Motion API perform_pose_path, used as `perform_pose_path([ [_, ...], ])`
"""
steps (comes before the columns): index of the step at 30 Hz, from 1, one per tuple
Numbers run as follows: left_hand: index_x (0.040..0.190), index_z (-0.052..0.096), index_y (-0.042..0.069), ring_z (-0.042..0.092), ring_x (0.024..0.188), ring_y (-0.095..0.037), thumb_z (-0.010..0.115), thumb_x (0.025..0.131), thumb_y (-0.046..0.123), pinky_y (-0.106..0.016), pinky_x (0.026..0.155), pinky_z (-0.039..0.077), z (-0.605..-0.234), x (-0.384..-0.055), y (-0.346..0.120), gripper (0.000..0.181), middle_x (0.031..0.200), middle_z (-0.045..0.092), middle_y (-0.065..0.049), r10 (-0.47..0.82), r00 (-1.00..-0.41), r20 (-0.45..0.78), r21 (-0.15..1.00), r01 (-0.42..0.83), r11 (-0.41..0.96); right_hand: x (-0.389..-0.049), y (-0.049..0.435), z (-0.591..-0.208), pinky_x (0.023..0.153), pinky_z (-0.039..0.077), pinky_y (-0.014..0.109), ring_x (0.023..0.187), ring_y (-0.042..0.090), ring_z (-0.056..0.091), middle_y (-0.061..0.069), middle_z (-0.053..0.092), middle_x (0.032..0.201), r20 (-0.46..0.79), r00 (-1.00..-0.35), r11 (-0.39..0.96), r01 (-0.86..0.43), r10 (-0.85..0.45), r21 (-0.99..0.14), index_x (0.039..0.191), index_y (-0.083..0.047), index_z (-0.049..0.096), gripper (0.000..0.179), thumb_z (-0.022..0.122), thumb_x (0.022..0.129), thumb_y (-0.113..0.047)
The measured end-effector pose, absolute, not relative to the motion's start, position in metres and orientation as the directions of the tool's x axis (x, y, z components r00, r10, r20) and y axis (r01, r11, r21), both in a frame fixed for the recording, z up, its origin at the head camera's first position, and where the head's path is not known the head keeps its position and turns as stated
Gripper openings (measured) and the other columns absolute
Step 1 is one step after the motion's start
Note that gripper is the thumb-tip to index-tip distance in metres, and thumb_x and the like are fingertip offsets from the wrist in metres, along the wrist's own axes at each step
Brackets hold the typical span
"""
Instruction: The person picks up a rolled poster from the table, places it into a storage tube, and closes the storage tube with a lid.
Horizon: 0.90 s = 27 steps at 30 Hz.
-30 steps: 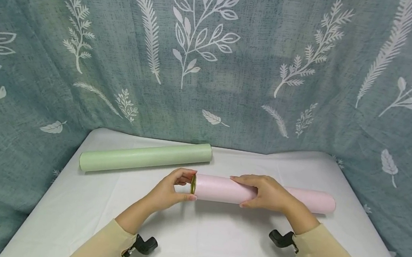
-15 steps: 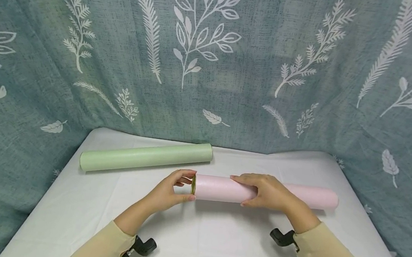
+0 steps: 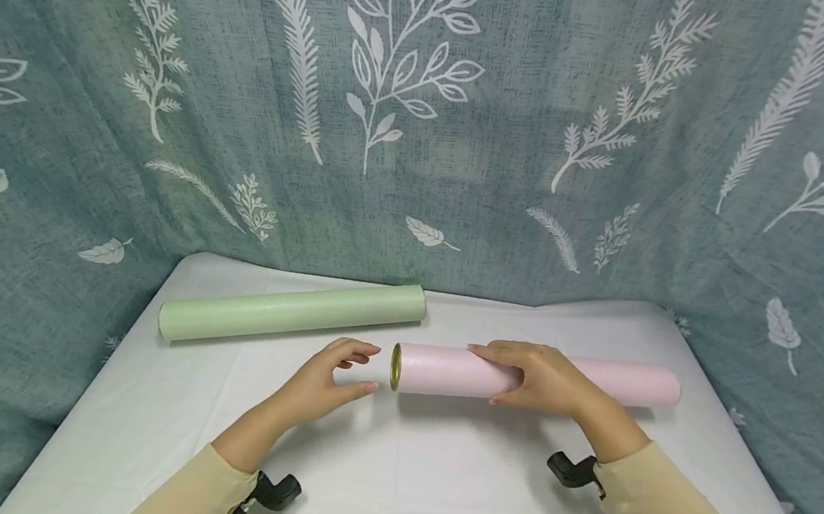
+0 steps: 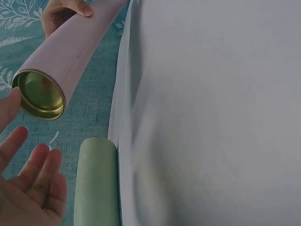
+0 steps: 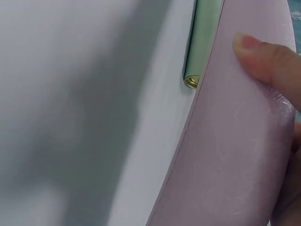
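A pink tube lies level across the right half of the head view, its gold metal-rimmed end facing left. My right hand grips it from above around the middle, thumb on the near side and fingers on the far side. Just left of the gold end, my left hand is apart from the tube, its fingers and thumb spread and holding nothing. The left wrist view looks onto that recessed gold end, with the left fingers beside it. In the right wrist view the thumb presses along the pink side.
A green tube lies at the back left of the white-covered table, slightly slanted. Behind the table hangs a blue-green curtain with white leaf prints. Black wrist mounts stick out from both sleeves.
My left hand has let go of the tube's gold end and drawn back to the left. With my right hand around it, the pink tube has shifted slightly right and away from me.
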<state>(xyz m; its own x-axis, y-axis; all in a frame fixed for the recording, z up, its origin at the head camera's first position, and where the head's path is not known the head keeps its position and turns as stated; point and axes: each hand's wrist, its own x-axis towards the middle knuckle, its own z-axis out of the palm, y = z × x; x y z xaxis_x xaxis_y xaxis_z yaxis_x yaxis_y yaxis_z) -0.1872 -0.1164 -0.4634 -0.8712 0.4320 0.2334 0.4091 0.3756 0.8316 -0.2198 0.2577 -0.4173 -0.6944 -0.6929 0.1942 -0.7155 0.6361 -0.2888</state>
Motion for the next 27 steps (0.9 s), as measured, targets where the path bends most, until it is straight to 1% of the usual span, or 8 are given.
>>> perform_pose_path([
  [2,0.134,0.060,0.018,0.057,0.122,-0.021,0.077,0.090,0.023,-0.047,0.104,0.045,-0.463,-0.186,-0.120,0.047,0.133,0.059,-0.003,0.427,-0.874,0.234,0.825,0.411,0.389,-0.221,0.260,-0.417,0.093,0.052,0.045,0.118,0.021,0.062,-0.001,0.065,0.131,0.190,-0.697,0.641,-0.713,-0.691,-0.284,0.142,-0.025,0.059,0.078,0.092,0.071,-0.030],
  [5,0.134,0.061,0.019,0.056,0.122,-0.020,0.077,0.090,0.023,-0.047,0.104,0.045,-0.464,-0.184,-0.126,0.047,0.133,0.059,0.001,0.416,-0.878,0.237,0.812,0.414,0.411,-0.224,0.263,-0.415,0.096,0.051,0.046,0.120,0.023,0.061,0.000,0.065,0.132,0.185,-0.708,0.652,-0.702,-0.682,-0.287,0.143,-0.026,0.059,0.079,0.092,0.071,-0.029],
  [8,0.134,0.061,0.018,0.056,0.122,-0.020,0.077,0.091,0.024,-0.047,0.104,0.045,-0.465,-0.183,-0.132,0.047,0.133,0.059,0.002,0.399,-0.886,0.238,0.796,0.413,0.443,-0.226,0.268,-0.415,0.097,0.050,0.047,0.122,0.026,0.061,0.003,0.064,0.133,0.181,-0.720,0.666,-0.690,-0.669,-0.283,0.144,-0.027,0.058,0.080,0.092,0.072,-0.029],
  [12,0.134,0.061,0.018,0.056,0.121,-0.020,0.076,0.091,0.023,-0.048,0.102,0.046,-0.465,-0.181,-0.140,0.046,0.132,0.060,0.002,0.371,-0.895,0.247,0.771,0.413,0.484,-0.230,0.274,-0.414,0.098,0.050,0.048,0.122,0.026,0.061,0.004,0.063,0.135,0.172,-0.731,0.680,-0.679,-0.660,-0.277,0.145,-0.027,0.057,0.080,0.092,0.072,-0.028],
  [18,0.135,0.060,0.017,0.055,0.123,-0.025,0.075,0.092,0.026,-0.053,0.099,0.046,-0.465,-0.179,-0.153,0.047,0.133,0.059,0.001,0.333,-0.902,0.274,0.744,0.418,0.521,-0.242,0.289,-0.414,0.099,0.048,0.048,0.124,0.026,0.059,0.002,0.063,0.135,0.167,-0.741,0.700,-0.670,-0.650,-0.249,0.147,-0.026,0.054,0.082,0.091,0.074,-0.026],
  [21,0.136,0.060,0.015,0.054,0.125,-0.025,0.074,0.093,0.027,-0.053,0.101,0.046,-0.464,-0.178,-0.159,0.047,0.134,0.058,0.000,0.320,-0.910,0.265,0.741,0.404,0.536,-0.246,0.294,-0.415,0.100,0.048,0.049,0.125,0.028,0.058,0.003,0.062,0.136,0.161,-0.746,0.707,-0.664,-0.646,-0.242,0.148,-0.025,0.053,0.082,0.090,0.075,-0.025],
  [27,0.138,0.058,0.017,0.052,0.127,-0.028,0.070,0.095,0.032,-0.054,0.102,0.044,-0.460,-0.174,-0.170,0.047,0.136,0.056,-0.002,0.281,-0.929,0.240,0.730,0.363,0.579,-0.252,0.298,-0.414,0.099,0.047,0.052,0.125,0.030,0.057,0.006,0.061,0.138,0.161,-0.754,0.719,-0.657,-0.637,-0.229,0.148,-0.024,0.052,0.083,0.090,0.075,-0.023],
])
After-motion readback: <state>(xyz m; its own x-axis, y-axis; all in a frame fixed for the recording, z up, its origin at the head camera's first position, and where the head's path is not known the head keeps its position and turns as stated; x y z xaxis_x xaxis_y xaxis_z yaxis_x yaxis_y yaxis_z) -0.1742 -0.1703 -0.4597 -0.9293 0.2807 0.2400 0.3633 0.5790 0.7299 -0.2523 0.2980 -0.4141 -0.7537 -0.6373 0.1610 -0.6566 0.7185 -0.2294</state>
